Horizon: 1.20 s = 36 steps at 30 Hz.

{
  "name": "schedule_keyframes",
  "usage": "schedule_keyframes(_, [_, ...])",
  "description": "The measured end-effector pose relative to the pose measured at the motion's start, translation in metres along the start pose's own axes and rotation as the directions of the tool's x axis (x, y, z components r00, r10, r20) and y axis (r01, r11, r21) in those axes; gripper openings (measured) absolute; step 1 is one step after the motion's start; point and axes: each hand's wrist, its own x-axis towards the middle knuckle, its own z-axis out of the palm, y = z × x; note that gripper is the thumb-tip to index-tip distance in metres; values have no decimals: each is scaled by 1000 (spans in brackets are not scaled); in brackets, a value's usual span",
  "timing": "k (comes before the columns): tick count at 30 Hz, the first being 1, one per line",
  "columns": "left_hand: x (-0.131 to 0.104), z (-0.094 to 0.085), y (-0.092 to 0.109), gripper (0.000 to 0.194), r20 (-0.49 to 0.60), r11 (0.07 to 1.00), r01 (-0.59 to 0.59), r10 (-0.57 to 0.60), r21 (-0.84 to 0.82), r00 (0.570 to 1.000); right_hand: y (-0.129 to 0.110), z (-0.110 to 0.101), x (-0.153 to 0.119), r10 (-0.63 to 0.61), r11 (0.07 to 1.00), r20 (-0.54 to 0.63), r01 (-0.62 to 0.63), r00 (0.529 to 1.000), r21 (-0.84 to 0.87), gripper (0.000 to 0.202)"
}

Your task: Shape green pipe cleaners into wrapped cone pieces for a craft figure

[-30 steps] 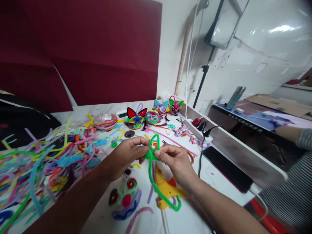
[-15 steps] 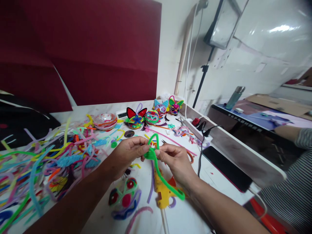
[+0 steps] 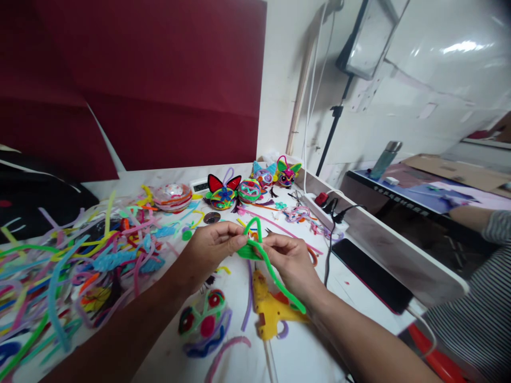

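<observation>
Two bare hands meet above the middle of a white bench (image 3: 297,354), pinching a bright green pipe cleaner (image 3: 283,285) between them. The left hand (image 3: 217,247) clamps its folded part between thumb and fingers; the right hand (image 3: 286,260) grips the same piece just beside it. A narrow loop rises above the fingertips, and a long free end slants nearer and right, across the right hand toward the wrist.

Below, on the bench, lies a yellow glue gun (image 3: 268,311), a clear glue stick (image 3: 270,361) extending from its near end. To its left sits a clear ball (image 3: 195,331) decorated with red dots and coloured strips, a pink pipe cleaner (image 3: 225,351) curving nearby. A tangled heap of multicoloured pipe cleaners (image 3: 104,247) covers the left side. At the far side stand decorated balls, one with red-and-black ears (image 3: 222,196). A black smartphone (image 3: 373,274) lies at right; beyond, a striped sleeve (image 3: 497,226) shows another person.
</observation>
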Motion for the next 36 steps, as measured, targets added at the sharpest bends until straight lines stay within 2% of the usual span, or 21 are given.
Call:
schedule_keyframes(8, [-2,0,0,15,-59,1000,-6,6,4,998,1,-7,4,-23,997,100,30,995,-72,20])
schedule_keyframes(12, [0,0,-1,19,-105,998,-14,21,68,994,-6,-11,3,-127,975,84,140,988,-174,24])
schedule_keyframes(17, [0,0,-2,14,-116,985,-54,74,163,991,-8,-14,1,-232,894,121,260,965,-365,20])
schedule_keyframes(21, [-2,1,0,15,-136,984,-31,55,174,989,-9,-15,1,-251,822,172,304,953,-481,20])
schedule_keyframes(27, [-3,3,2,19,-148,984,-10,36,178,988,-12,-19,2,-288,738,290,405,913,-540,18])
schedule_keyframes(29, [-3,3,3,20,-148,985,3,23,171,989,-12,-21,2,-276,744,301,401,913,-534,18])
schedule_keyframes(31, [-3,3,4,21,-145,987,15,8,159,989,-11,-22,3,-233,788,285,352,930,-505,19])
schedule_keyframes(36, [-3,4,7,21,-106,991,38,-24,129,994,-9,-21,6,-53,938,199,117,979,-325,27])
